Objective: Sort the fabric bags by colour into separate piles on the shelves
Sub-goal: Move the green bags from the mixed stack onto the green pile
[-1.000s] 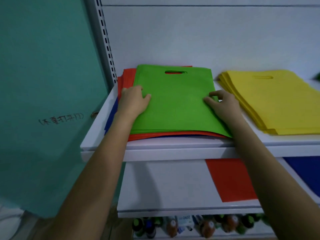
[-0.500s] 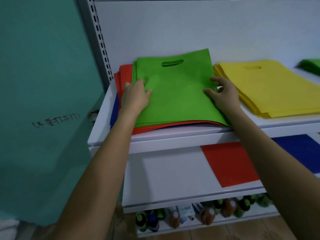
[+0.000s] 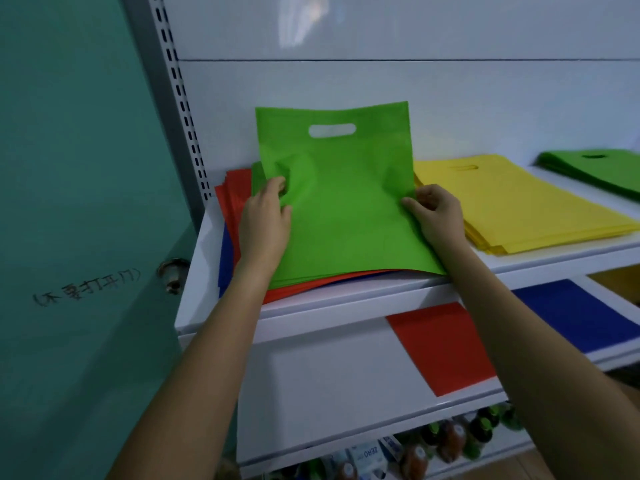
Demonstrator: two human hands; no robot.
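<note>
A green fabric bag (image 3: 343,188) with a cut-out handle is tilted up off a mixed pile on the upper shelf (image 3: 346,299); its top edge stands against the white back panel. My left hand (image 3: 265,220) pinches its left edge. My right hand (image 3: 433,213) pinches its right edge. Under it lie more green bags, red bags (image 3: 232,195) and blue bags (image 3: 225,258). A yellow pile (image 3: 519,206) lies to the right, and a green pile (image 3: 595,168) lies at the far right.
The lower shelf (image 3: 329,386) holds a red bag (image 3: 440,348) and a blue bag (image 3: 581,317). Bottles (image 3: 450,441) stand on the bottom shelf. A teal door (image 3: 69,202) with a knob (image 3: 171,271) is at the left, next to the perforated shelf upright (image 3: 180,98).
Both hands went from resting flat on the green bag to pinching its side edges, and its far end has lifted off the pile. The view has moved closer and to the right.
</note>
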